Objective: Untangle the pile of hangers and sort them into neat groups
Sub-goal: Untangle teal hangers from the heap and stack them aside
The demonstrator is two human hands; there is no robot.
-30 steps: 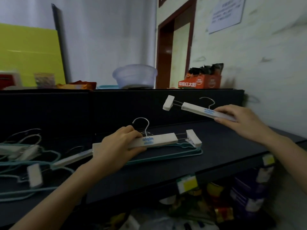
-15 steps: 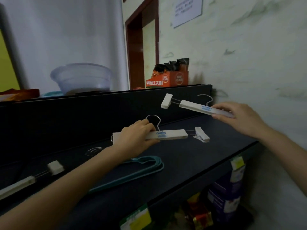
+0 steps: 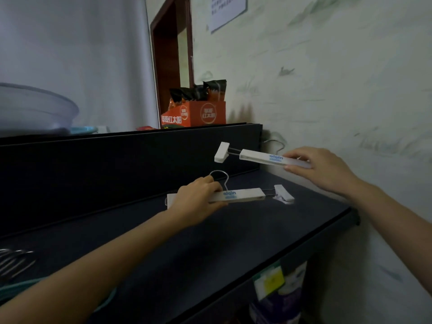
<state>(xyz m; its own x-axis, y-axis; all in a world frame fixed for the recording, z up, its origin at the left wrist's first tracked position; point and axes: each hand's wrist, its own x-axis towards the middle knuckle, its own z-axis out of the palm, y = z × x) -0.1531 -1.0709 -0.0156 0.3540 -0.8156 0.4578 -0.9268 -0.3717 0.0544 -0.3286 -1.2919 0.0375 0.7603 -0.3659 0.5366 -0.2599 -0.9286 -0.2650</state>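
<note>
My left hand (image 3: 197, 199) grips a white clip hanger (image 3: 243, 195) with a blue logo and a metal hook, held low over the right end of the dark shelf (image 3: 233, 235). One of its clips sticks out to the right. My right hand (image 3: 320, 169) holds a second white clip hanger (image 3: 259, 157) higher up, close to the wall, its clip pointing left. At the lower left edge lie teal hangers (image 3: 14, 288) and some metal hooks (image 3: 14, 260), mostly cut off.
A black back panel (image 3: 131, 155) rises behind the shelf. On top of it stand an orange snack box (image 3: 201, 114) and a clear plastic bowl (image 3: 35, 111). The wall (image 3: 327, 78) closes the right side. Packaged goods (image 3: 278, 298) sit below the shelf edge.
The view has swung right, leaving the hanger pile almost out of frame. Both hands have carried their white clip hangers toward the shelf's right end by the wall.
</note>
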